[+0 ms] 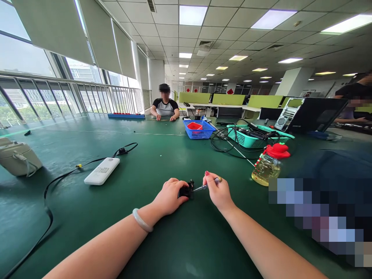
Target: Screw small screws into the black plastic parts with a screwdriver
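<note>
In the middle of the green table [162, 155], my left hand [171, 195] is closed around a small black device [185, 190] and holds it against the tabletop. What kind of device it is I cannot make out, since my fingers cover its left part. My right hand [217, 192] pinches a screwdriver [207, 186] with a clear handle and a thin metal shaft. The shaft points left, and its tip meets or nearly meets the right side of the black device.
Left lie a white power bank [102, 171], a black cable [48, 201] and a pale bag [20, 157]. To the right stand a red-lidded bottle [266, 168], a blue basket [199, 129] and a teal basket [250, 139] with cables. Another person [165, 106] sits across the table.
</note>
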`<move>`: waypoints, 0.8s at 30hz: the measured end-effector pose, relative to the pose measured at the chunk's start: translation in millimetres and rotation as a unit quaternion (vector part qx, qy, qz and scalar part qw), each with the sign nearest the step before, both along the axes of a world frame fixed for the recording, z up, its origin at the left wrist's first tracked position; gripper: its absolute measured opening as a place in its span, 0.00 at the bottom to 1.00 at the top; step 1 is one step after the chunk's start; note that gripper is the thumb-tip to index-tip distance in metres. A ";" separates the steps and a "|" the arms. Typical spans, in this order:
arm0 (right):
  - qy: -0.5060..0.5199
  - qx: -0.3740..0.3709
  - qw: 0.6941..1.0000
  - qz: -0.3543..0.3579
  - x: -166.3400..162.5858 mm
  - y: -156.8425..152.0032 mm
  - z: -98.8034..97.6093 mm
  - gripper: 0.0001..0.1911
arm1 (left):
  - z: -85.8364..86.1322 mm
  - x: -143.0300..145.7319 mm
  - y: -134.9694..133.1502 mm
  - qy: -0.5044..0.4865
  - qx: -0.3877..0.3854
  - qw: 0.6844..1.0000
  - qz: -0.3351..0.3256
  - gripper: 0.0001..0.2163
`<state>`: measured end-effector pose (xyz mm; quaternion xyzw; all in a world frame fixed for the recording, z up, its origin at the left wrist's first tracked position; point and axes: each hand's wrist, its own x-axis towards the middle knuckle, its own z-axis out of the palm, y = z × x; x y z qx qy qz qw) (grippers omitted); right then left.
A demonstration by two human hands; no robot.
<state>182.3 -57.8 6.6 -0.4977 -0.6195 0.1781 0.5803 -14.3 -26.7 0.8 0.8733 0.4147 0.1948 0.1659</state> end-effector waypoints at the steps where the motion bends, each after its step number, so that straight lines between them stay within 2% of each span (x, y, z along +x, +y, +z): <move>1: 0.001 -0.005 1.000 0.000 -0.1 0.5 -0.9 0.27 | 0.4 0.1 0.0 0.000 -0.001 1.000 0.000 0.16; 11: 0.004 0.001 1.000 -0.014 -3.0 1.5 -1.6 0.27 | 1.1 -0.1 -0.2 0.020 -0.004 1.000 0.008 0.16; 20: -0.047 -0.015 0.999 0.003 -6.2 -0.5 1.3 0.27 | 3.2 -0.3 -1.0 0.024 -0.005 1.000 0.001 0.17; 24: 0.005 -0.009 1.000 -0.002 -2.3 -1.3 3.1 0.28 | 2.9 -0.7 -1.1 0.022 -0.008 1.000 0.008 0.17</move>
